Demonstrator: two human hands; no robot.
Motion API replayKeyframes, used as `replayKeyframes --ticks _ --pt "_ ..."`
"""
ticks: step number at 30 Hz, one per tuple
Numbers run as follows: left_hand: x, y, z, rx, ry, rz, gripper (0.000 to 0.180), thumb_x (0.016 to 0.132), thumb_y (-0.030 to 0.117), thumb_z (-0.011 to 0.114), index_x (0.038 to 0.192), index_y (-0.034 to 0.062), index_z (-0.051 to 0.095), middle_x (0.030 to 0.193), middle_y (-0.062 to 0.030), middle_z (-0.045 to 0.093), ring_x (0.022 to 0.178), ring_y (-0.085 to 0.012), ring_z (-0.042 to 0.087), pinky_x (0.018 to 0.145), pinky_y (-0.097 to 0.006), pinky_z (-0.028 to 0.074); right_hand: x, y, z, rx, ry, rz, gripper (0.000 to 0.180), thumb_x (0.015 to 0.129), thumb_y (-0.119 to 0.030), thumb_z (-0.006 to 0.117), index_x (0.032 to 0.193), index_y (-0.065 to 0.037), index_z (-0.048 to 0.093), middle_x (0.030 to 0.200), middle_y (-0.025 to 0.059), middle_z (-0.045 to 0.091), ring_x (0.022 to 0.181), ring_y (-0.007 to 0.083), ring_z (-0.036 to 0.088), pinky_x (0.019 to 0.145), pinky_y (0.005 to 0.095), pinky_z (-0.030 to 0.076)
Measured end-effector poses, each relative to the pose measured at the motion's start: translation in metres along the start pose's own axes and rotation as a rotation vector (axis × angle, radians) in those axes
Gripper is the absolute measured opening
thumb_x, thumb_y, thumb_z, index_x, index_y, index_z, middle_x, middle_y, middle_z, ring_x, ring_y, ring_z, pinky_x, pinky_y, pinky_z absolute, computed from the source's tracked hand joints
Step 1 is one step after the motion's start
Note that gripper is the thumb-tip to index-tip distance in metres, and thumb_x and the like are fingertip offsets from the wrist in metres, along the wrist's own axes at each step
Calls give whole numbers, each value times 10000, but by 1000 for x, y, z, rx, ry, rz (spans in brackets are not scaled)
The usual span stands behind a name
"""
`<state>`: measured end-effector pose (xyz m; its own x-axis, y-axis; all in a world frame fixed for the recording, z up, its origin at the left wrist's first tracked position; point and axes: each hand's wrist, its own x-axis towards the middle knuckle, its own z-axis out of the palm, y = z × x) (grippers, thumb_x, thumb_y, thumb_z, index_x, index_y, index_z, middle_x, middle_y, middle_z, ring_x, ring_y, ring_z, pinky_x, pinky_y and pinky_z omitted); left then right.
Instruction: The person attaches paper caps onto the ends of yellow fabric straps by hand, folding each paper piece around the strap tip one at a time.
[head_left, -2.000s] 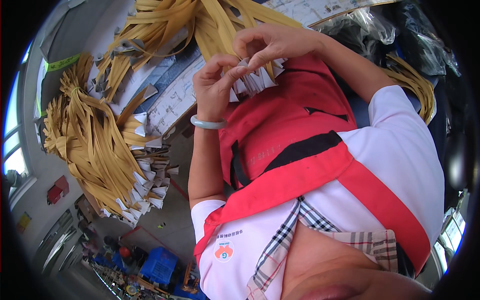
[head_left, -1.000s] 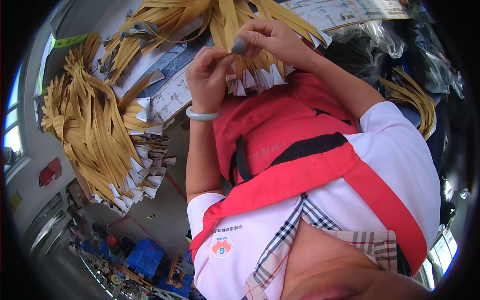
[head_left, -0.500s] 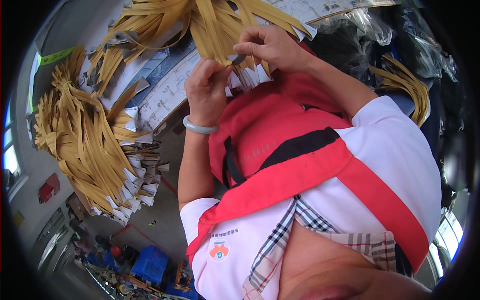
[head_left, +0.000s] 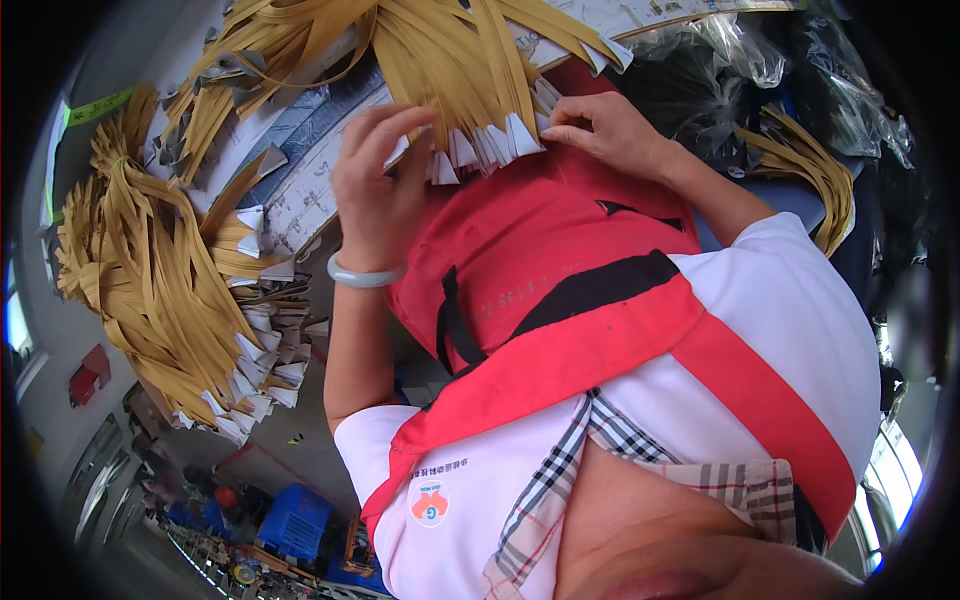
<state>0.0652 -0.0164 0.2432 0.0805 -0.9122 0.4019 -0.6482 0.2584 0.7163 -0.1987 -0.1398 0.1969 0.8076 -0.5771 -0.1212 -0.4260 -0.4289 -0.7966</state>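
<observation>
The yellow strips (head_left: pixel 440 50) run out past the top edge, so their far ends are cut off. The left hand (head_left: pixel 375 195) covers part of the white strip tips (head_left: pixel 480 145), and its fingertips are hidden among them. The right hand (head_left: pixel 610 130) hides its palm and whatever lies beneath it. The red apron (head_left: pixel 530 250) conceals the table edge below the hands. The clear plastic bags (head_left: pixel 720 50) hold dark contents too dim to identify. The blue crate (head_left: pixel 295 520) and clutter around it are too small to make out.
</observation>
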Motion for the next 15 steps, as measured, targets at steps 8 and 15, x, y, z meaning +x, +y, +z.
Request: replayKeyframes --ticks 8,15 --pt "4 -11 77 317 -385 312 104 780 109 614 862 105 678 975 -55 620 982 -246 551 914 -379 405 17 -7 -4 19 29 -110 170 937 -186 626 964 -18 637 817 104 652 760 201 635 708 307 493" --pt "4 -10 37 -514 -165 -146 131 772 -37 748 874 9 681 904 -48 669 835 -171 597 752 -288 479 31 -36 6 482 33 -239 107 962 -104 615 1027 -19 623 971 7 593 859 77 549 748 222 452"
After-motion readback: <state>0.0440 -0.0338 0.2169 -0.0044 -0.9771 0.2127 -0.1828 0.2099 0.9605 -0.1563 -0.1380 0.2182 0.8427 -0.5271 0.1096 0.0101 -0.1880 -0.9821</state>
